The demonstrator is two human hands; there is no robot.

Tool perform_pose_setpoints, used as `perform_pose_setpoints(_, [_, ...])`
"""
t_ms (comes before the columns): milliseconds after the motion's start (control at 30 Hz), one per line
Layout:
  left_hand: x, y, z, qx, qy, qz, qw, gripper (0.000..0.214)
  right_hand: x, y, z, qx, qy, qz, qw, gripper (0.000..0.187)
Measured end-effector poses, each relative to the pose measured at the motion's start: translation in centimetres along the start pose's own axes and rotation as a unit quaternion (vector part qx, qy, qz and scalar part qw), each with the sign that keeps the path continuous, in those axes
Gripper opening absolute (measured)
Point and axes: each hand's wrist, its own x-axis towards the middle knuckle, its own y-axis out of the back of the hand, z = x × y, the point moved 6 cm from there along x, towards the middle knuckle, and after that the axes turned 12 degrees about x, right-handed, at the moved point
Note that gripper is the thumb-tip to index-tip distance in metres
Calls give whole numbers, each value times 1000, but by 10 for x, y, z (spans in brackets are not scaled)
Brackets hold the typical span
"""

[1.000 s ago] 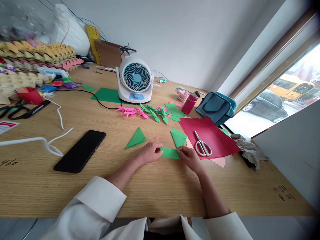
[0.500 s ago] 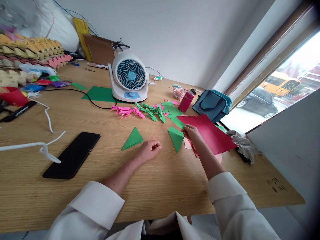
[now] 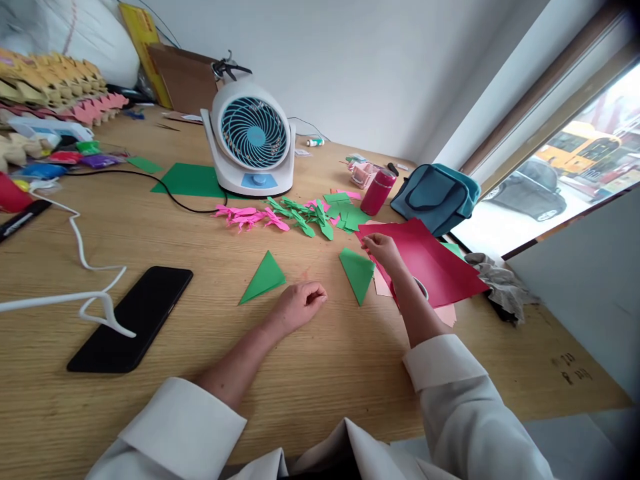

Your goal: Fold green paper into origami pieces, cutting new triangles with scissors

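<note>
My left hand (image 3: 301, 307) rests on the table with its fingers curled into a loose fist; nothing shows in it. To its left lies a folded green paper triangle (image 3: 264, 277). Between my hands is another folded green paper (image 3: 358, 275), with a pointed lower end. My right hand (image 3: 384, 252) is over the left edge of a red paper sheet (image 3: 435, 257), thumb and fingers pinched together. What sits between those fingertips, if anything, is too small to tell. A pale, curved loop (image 3: 421, 288) pokes out beside my right forearm.
Pink paper cutouts (image 3: 245, 217), green paper cutouts (image 3: 303, 217) and green scraps (image 3: 353, 217) lie ahead. Behind them stands a fan (image 3: 256, 137). A red bottle (image 3: 379, 191) and blue bag (image 3: 435, 197) are at right; a phone (image 3: 133, 320) and white cable (image 3: 77, 233) at left.
My right hand has shifted slightly away from me, onto the red sheet's edge. A green piece that was by its fingertips no longer shows there. My left hand stays about where it was.
</note>
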Motion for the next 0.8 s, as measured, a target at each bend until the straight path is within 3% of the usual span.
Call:
perform_pose_setpoints(167, [0,0,-1,3,-7,4,1000,14,-46,7,-9,-118,31,-56,991,30])
perform_pose_setpoints(300, [0,1,-2,8,-8,5,1000,15,-65,-4,-10,-139,33,-109,984,28])
perform_pose_setpoints(433, [0,4,-5,-8,13,28,999,14,-75,-16,-13,-114,44,-130,984,29])
perform_pose_setpoints(567, [0,10,-14,-82,85,74,990,23,-93,-27,-26,-39,73,-138,987,32])
perform_pose_setpoints(800, [-2,8,-13,-227,158,50,960,39,-132,-51,-40,34,146,-138,979,27])
